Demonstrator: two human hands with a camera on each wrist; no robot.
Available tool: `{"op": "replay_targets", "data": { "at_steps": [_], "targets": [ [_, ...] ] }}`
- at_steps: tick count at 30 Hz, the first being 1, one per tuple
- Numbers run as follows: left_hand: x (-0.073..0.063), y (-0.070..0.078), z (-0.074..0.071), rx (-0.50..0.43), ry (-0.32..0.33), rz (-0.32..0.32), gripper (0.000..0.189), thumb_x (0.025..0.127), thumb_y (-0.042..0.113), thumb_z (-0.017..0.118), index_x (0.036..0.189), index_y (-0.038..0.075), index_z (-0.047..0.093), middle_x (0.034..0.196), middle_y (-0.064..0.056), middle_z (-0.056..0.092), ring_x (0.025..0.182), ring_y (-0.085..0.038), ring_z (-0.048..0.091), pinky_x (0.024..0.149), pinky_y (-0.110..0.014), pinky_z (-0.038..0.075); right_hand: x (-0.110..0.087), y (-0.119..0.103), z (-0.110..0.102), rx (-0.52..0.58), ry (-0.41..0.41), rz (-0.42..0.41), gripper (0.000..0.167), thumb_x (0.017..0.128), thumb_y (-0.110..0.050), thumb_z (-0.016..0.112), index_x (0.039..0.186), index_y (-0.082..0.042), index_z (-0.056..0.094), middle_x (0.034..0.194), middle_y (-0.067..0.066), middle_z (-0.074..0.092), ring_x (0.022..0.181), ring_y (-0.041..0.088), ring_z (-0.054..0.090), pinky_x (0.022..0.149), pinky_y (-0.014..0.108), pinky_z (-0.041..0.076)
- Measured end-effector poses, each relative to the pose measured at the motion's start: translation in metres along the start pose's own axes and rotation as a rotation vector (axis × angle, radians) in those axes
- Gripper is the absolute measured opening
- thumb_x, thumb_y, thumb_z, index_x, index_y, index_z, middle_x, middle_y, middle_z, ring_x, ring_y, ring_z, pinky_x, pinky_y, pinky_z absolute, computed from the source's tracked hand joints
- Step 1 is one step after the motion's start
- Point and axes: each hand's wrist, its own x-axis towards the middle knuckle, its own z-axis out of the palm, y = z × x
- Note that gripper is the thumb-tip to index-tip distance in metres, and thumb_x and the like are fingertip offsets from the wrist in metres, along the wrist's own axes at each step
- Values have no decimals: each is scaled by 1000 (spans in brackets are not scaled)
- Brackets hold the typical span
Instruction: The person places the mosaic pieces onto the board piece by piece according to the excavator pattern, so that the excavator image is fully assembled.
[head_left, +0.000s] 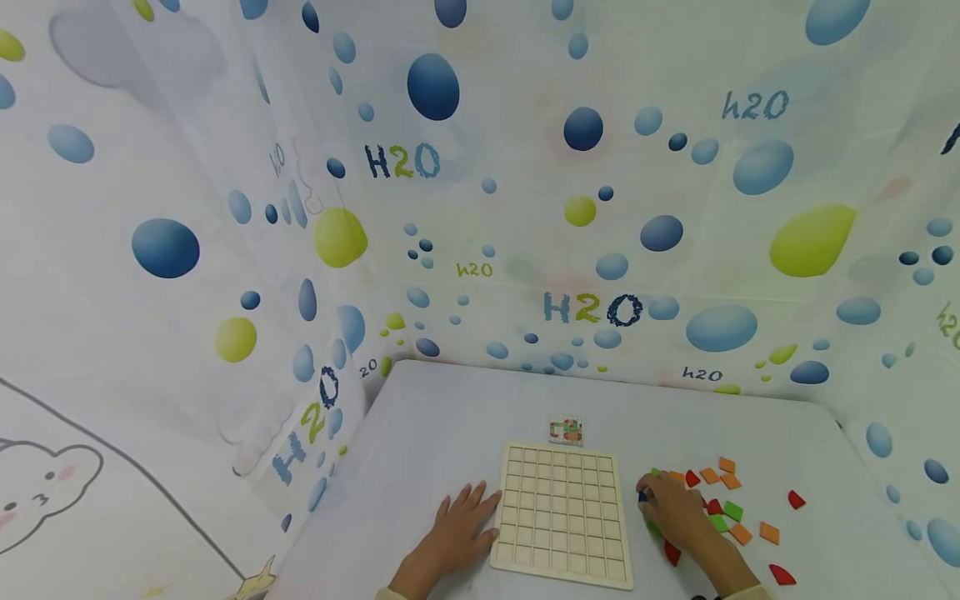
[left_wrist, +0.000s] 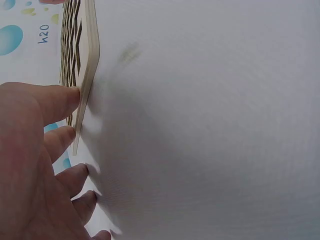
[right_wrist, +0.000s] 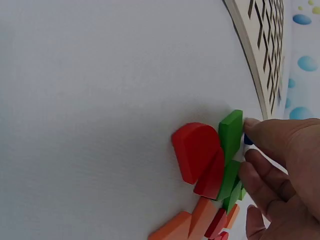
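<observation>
A pale wooden board [head_left: 561, 515] with a grid of square cells lies flat on the white table. Fingers spread, my left hand [head_left: 457, 529] rests at the board's left edge. In the left wrist view, the thumb and forefinger of the left hand [left_wrist: 30, 150] touch the rim of the board [left_wrist: 90, 55]. To the right of the board, my right hand [head_left: 675, 508] pinches a small dark blue piece [right_wrist: 247, 140] between thumb and fingers, most of it hidden. Beside the right hand [right_wrist: 295, 165] lie green pieces [right_wrist: 231, 132] and red quarter-round pieces [right_wrist: 195, 150].
More loose pieces spread right of the hand, among them an orange square [head_left: 769, 533], a green square [head_left: 733, 511] and a red piece [head_left: 782, 574]. A small patterned card [head_left: 566, 429] lies behind the board. Printed curtains [head_left: 510, 208] surround the table.
</observation>
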Motion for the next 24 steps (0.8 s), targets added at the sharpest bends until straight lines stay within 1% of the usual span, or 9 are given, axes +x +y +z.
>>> {"op": "replay_targets", "data": {
  "at_steps": [4,8,11,14,16,18,24],
  "targets": [
    [0,0,1,7,6,-7,60,104,42,61,159,23,49,170,-13,36,158,-43,28,124,-74,16,0,-1,5,9,31,-6,22,89,-15,83,108,-10,72,96,3,66,91,20,65,74,52,50],
    [1,-1,3,12,7,-5,60,103,42,61,159,24,49,170,-13,36,158,-42,29,124,-73,17,0,-3,8,25,57,-28,22,90,-14,82,108,-9,72,101,5,68,95,23,67,77,55,54],
    [1,-2,3,11,6,-2,60,104,42,61,159,24,49,170,-13,37,158,-43,29,124,-74,18,2,-9,9,54,75,-38,21,91,-13,81,109,-8,72,102,6,68,95,22,66,81,54,57],
    [0,-1,2,6,5,-3,60,104,42,61,160,24,49,170,-13,36,158,-43,28,124,-73,17,6,-19,12,75,98,-46,22,91,-10,79,111,-6,71,104,8,68,95,24,67,82,51,58],
    [0,-1,1,2,4,-3,60,104,42,61,160,24,48,170,-13,36,158,-43,28,124,-74,17,8,-24,15,91,99,-48,22,91,-8,79,112,-5,71,105,8,67,97,25,67,85,51,58],
    [0,0,0,-6,2,-3,60,104,42,61,160,24,48,170,-13,36,159,-43,28,124,-74,16,9,-28,19,90,98,-58,22,91,-7,79,112,-5,71,105,8,67,98,25,67,84,49,58],
    [-3,2,-3,-16,3,7,60,104,41,61,160,23,48,170,-14,35,158,-44,27,123,-75,16,12,-34,24,103,70,-71,21,92,-5,78,112,-7,71,108,8,65,103,26,67,88,48,58]
  ]
}}
